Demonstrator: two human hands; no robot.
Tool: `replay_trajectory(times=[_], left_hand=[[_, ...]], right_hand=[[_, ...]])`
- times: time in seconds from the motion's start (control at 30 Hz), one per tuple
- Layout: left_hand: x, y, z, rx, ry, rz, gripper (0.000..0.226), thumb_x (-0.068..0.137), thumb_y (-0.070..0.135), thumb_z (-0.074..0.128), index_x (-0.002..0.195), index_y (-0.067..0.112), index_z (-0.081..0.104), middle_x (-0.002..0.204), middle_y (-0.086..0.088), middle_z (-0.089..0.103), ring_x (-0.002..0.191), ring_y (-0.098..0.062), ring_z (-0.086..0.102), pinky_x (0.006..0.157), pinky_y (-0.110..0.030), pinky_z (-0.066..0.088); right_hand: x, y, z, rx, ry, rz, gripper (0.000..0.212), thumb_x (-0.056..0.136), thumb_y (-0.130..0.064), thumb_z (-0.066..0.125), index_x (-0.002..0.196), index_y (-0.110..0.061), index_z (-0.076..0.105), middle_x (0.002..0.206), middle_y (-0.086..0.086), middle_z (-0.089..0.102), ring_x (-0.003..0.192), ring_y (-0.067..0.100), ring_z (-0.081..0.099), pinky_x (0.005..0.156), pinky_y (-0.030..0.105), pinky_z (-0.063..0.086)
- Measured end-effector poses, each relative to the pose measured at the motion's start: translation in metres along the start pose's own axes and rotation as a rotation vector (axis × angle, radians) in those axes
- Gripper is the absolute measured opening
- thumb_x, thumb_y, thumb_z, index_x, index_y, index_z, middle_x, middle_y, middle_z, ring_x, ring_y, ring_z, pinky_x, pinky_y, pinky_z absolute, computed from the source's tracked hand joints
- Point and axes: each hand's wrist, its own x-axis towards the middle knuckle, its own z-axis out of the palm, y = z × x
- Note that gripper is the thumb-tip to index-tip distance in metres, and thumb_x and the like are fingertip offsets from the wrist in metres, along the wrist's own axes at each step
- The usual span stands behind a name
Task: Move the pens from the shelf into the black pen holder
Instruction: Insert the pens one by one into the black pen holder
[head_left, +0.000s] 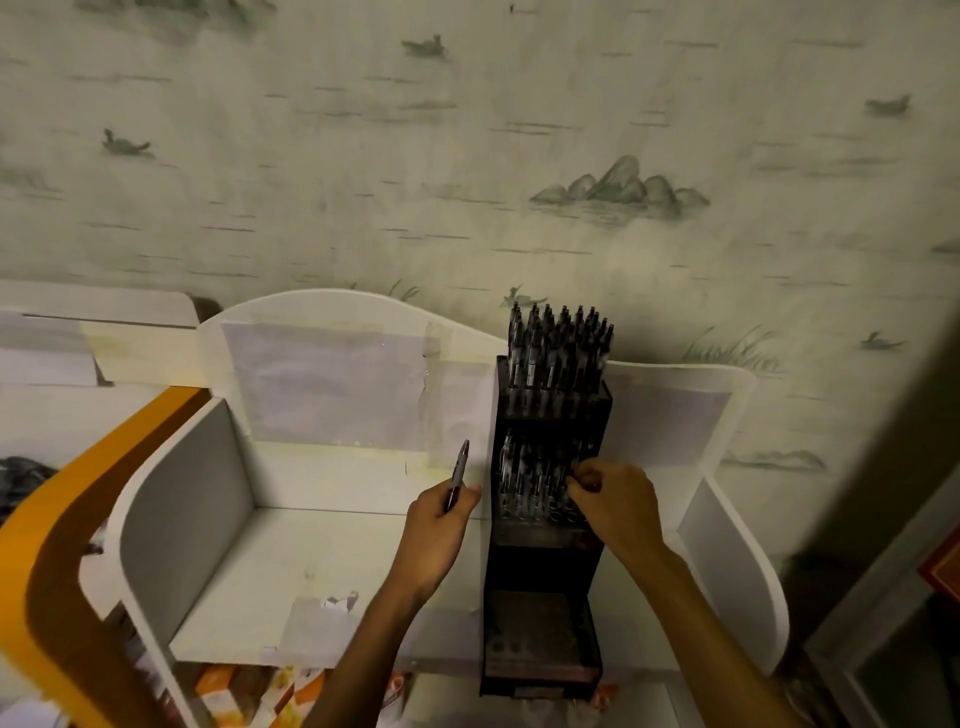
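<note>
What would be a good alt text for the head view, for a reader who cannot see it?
A person's left hand holds one pen upright while the right hand reaches into the middle tier of a black pen holder on a white shelf. The holder's top tier is full of pens.

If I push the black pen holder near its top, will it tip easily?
Probably yes: the holder is tall and narrow, with many pens packed in its top tier. It likely slides little. The right hand at mid-height may steady it.

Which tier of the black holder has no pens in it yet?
The lowest front tier of the black pen holder: its holes show bare, while the top tier and middle tier are packed with pens.
</note>
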Motion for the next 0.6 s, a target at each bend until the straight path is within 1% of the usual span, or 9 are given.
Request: replay_trajectory(times=[0.1,0.17,0.23,0.3,0.37,0.43,0.5,0.53,0.6], left_hand=[[-0.002,0.001,0.000,0.008,-0.044,-0.007,0.022,0.099,0.025,0.053,0.080,0.017,0.045,0.061,0.003,0.040,0.053,-0.009,0.034,0.052,-0.021,0.032],[-0.002,0.000,0.000,-0.022,-0.071,-0.043,0.015,0.100,0.022,0.048,0.087,0.017,0.045,0.064,0.000,0.040,0.053,-0.009,0.034,0.047,-0.021,0.030],[0.000,-0.002,0.000,-0.058,-0.082,-0.090,0.013,0.102,0.019,0.039,0.089,0.017,0.043,0.066,-0.002,0.040,0.053,-0.011,0.033,0.045,-0.023,0.027],[0.002,-0.002,0.000,-0.078,-0.077,-0.130,0.016,0.102,0.017,0.032,0.089,0.017,0.042,0.067,-0.004,0.041,0.053,-0.013,0.033,0.045,-0.026,0.025],[0.001,-0.001,0.001,-0.089,-0.078,-0.136,0.018,0.104,0.020,0.031,0.089,0.015,0.041,0.067,-0.005,0.041,0.051,-0.012,0.034,0.045,-0.025,0.024],[0.000,0.001,0.000,-0.074,-0.080,-0.089,0.022,0.107,0.028,0.034,0.092,0.014,0.043,0.068,-0.005,0.044,0.049,-0.009,0.034,0.044,-0.022,0.026],[-0.001,0.002,0.000,-0.025,-0.100,0.016,0.021,0.106,0.034,0.041,0.096,0.017,0.048,0.067,-0.003,0.046,0.049,-0.008,0.035,0.044,-0.020,0.029],[0.000,0.001,0.000,0.001,-0.104,0.074,0.018,0.104,0.034,0.047,0.095,0.020,0.052,0.065,0.000,0.047,0.051,-0.007,0.037,0.046,-0.019,0.032],[0.002,0.000,0.003,0.055,-0.071,0.156,0.011,0.099,0.032,0.059,0.091,0.025,0.061,0.063,0.007,0.051,0.057,-0.005,0.045,0.053,-0.016,0.040]], right_hand=[[-0.005,0.004,0.004,0.004,-0.001,0.006,0.013,0.085,-0.023,0.074,0.094,-0.013,0.077,0.089,0.001,0.074,0.072,0.008,0.062,0.068,0.022,0.050],[-0.007,0.002,0.003,0.017,0.008,0.008,0.011,0.086,-0.021,0.074,0.091,-0.012,0.077,0.088,0.003,0.073,0.071,0.007,0.059,0.068,0.020,0.046],[-0.006,0.001,0.001,0.013,0.002,0.000,0.010,0.085,-0.020,0.074,0.088,-0.011,0.078,0.085,0.003,0.072,0.068,0.006,0.055,0.067,0.018,0.042],[-0.006,0.000,-0.003,0.016,-0.021,0.013,0.011,0.085,-0.022,0.075,0.085,-0.011,0.078,0.081,-0.001,0.070,0.068,0.006,0.056,0.066,0.018,0.043],[-0.006,0.000,-0.007,0.028,-0.017,0.053,0.019,0.084,-0.029,0.075,0.071,-0.015,0.075,0.071,-0.006,0.069,0.060,0.007,0.059,0.062,0.023,0.050],[-0.007,-0.001,-0.011,0.036,0.059,0.050,0.035,0.084,-0.034,0.073,0.053,-0.017,0.065,0.051,-0.008,0.061,0.048,0.007,0.056,0.053,0.026,0.049],[-0.006,-0.010,-0.016,0.080,0.167,-0.058,0.036,0.084,-0.028,0.073,0.052,-0.018,0.061,0.048,-0.008,0.055,0.045,0.009,0.052,0.050,0.023,0.044],[-0.006,-0.017,-0.018,0.097,0.197,-0.143,0.031,0.084,-0.024,0.074,0.057,-0.018,0.062,0.053,-0.010,0.057,0.049,0.007,0.053,0.053,0.020,0.044],[-0.004,-0.031,-0.021,0.077,0.215,-0.315,0.013,0.083,-0.021,0.074,0.072,-0.018,0.069,0.069,-0.009,0.063,0.064,0.004,0.055,0.065,0.018,0.045]])
